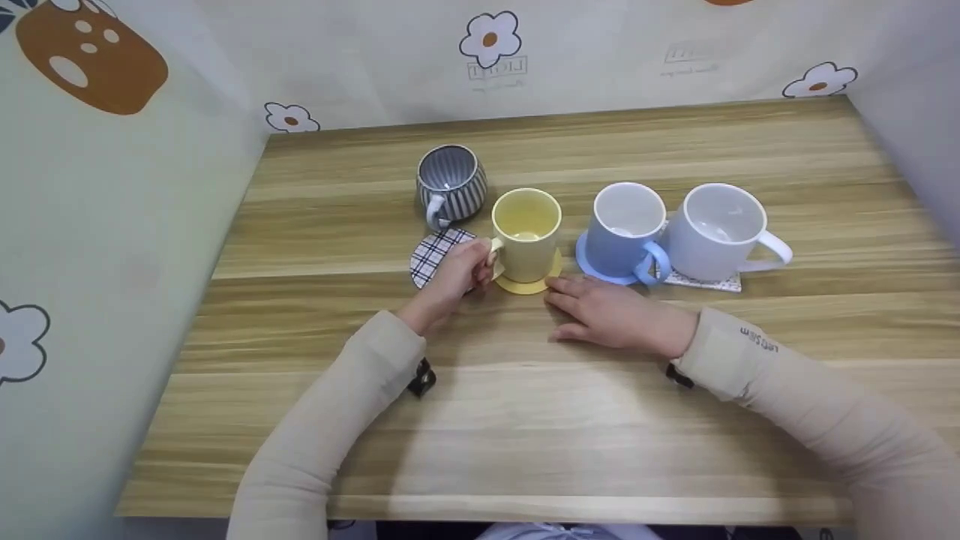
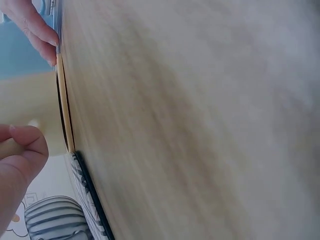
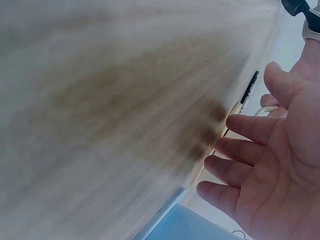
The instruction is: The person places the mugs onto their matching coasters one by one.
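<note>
My left hand (image 1: pixel 459 274) pinches the handle of a yellow mug (image 1: pixel 529 251), as the left wrist view also shows with the thumb and fingers (image 2: pixel 30 142) round it. Beneath the mug is a round yellow coaster (image 1: pixel 523 286). At that coaster's front right edge lie the fingertips of my right hand (image 1: pixel 611 311), palm down with fingers extended. In the right wrist view this hand (image 3: pixel 280 155) shows its palm and holds nothing. A round plaid coaster (image 1: pixel 430 259), partly hidden by my left hand, lies left of the mug.
Behind the plaid coaster stands a grey striped mug (image 1: pixel 469 191). To the right, a blue mug (image 1: pixel 619 251) sits on a round blue coaster (image 1: pixel 583 259), beside a white mug (image 1: pixel 709 251) on a square patterned coaster (image 1: pixel 724 284). Patterned cloth walls (image 1: pixel 375 67) border the wooden table (image 1: pixel 525 442).
</note>
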`<act>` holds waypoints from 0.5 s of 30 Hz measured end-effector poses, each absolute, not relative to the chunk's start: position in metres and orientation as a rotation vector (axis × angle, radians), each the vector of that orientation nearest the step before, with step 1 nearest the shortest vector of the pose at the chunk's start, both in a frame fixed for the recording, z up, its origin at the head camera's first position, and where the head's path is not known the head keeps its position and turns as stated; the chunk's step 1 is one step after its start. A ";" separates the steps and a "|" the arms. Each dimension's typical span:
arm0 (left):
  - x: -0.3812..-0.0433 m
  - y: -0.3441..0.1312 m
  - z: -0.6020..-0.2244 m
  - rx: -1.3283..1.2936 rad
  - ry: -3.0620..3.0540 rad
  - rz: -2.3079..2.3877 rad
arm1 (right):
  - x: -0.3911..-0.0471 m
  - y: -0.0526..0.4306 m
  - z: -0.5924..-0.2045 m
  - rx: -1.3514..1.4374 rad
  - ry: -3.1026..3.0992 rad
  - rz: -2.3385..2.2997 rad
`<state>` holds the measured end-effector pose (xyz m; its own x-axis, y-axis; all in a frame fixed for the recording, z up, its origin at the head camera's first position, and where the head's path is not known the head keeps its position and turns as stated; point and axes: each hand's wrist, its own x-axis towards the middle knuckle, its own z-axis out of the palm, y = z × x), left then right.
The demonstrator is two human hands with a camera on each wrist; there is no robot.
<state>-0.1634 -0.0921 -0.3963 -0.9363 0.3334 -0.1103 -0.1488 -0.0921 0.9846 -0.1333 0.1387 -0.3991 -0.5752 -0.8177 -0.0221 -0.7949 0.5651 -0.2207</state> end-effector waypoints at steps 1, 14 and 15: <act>-0.163 -0.092 -0.397 0.204 1.863 2.092 | -0.133 0.139 -0.399 -1.380 2.670 -0.283; -0.160 -0.092 -0.399 0.225 1.850 2.087 | -0.133 0.139 -0.401 -1.384 2.678 -0.286; -0.160 -0.092 -0.399 0.226 1.853 2.084 | -0.133 0.139 -0.401 -1.386 2.679 -0.286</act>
<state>-0.1596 -0.0918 -0.3989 -0.9287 0.3551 -0.1066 -0.1473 -0.0897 0.9850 -0.1334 0.1388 -0.4012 -0.5762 -0.8172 -0.0126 -0.7961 0.5647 -0.2173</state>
